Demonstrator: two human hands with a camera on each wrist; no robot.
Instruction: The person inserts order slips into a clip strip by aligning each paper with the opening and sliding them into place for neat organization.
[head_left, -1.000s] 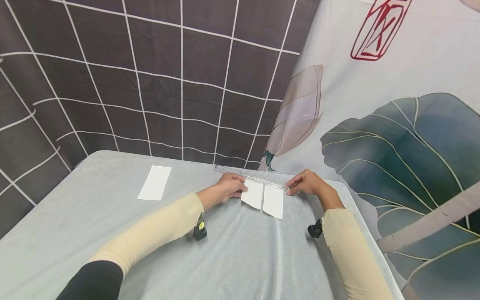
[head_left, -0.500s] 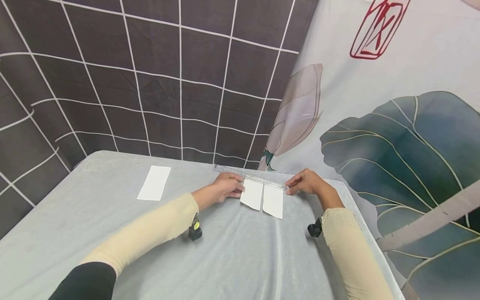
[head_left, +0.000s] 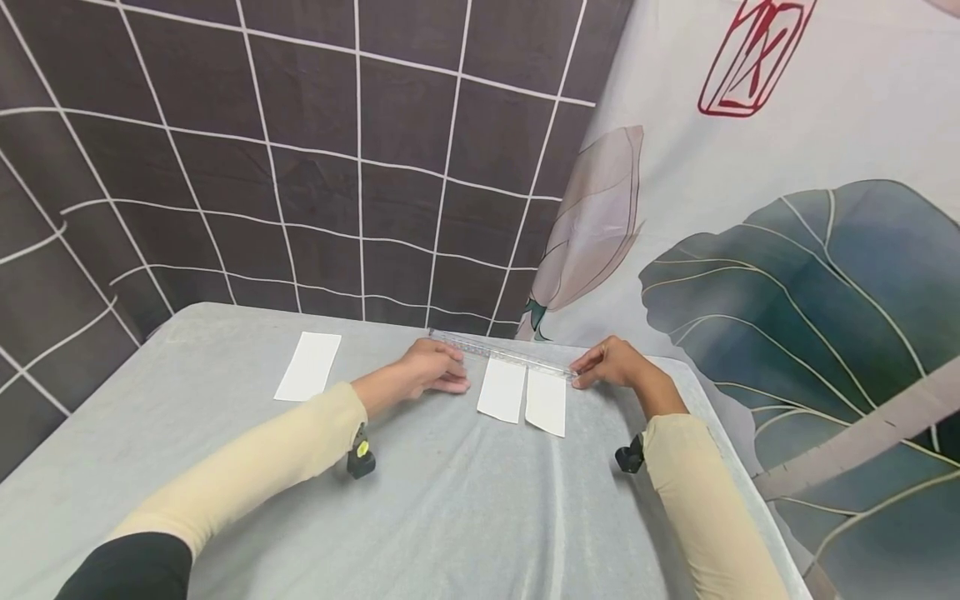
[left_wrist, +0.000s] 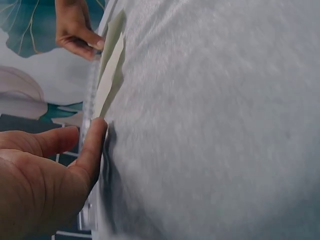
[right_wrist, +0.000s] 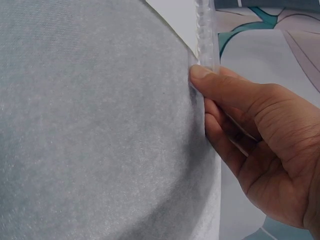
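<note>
A clear, ridged plastic strip [head_left: 480,343] lies along the far edge of the table. My right hand [head_left: 617,367] pinches its right end between thumb and fingers, as the right wrist view also shows. Two white paper cards, a left one [head_left: 501,390] and a right one [head_left: 546,403], stick out from the strip's near side with a narrow gap between them. To their left is my left hand [head_left: 435,368], holding nothing, its fingers loosely extended. In the left wrist view its thumb and fingers [left_wrist: 90,150] are spread, and the cards appear edge-on beyond the fingertip.
A third white card [head_left: 308,367] lies flat on the left of the table, which has a pale grey cloth [head_left: 450,517]. Behind it hang a dark gridded curtain [head_left: 300,208] and a white curtain with a leaf print [head_left: 810,317].
My left hand has let go of the left card and moved left along the strip. The right hand keeps its pinch at the strip's right end.
</note>
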